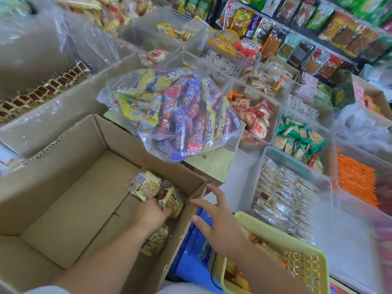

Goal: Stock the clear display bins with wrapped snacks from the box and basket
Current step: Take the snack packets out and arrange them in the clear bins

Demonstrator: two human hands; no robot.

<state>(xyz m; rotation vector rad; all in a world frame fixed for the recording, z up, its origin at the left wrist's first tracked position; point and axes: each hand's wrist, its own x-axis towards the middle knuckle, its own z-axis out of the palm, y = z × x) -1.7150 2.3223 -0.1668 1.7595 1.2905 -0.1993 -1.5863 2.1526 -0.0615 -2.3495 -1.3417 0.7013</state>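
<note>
**Scooping the last few packs out of the box**

Nearest on the right is the yellow basket (275,235). The right hand (218,221) hovers between it and the cardboard box (70,209), fingers spread wide and holding nothing. The left hand (151,215) is down inside the box, fingers curled round the wrapped snacks (146,185) bunched in the near right corner. Those packs look light and puffy, with slick crinkly film and probably crumbly insides. I'd grab across the fat middle rather than the sealed ends, and go easy on the squeeze. A bit farther right, the clear bin (257,179) of similar pale packs looks like where they go. Beyond the box there's a big loose bag of colourful snacks (180,111).
</note>
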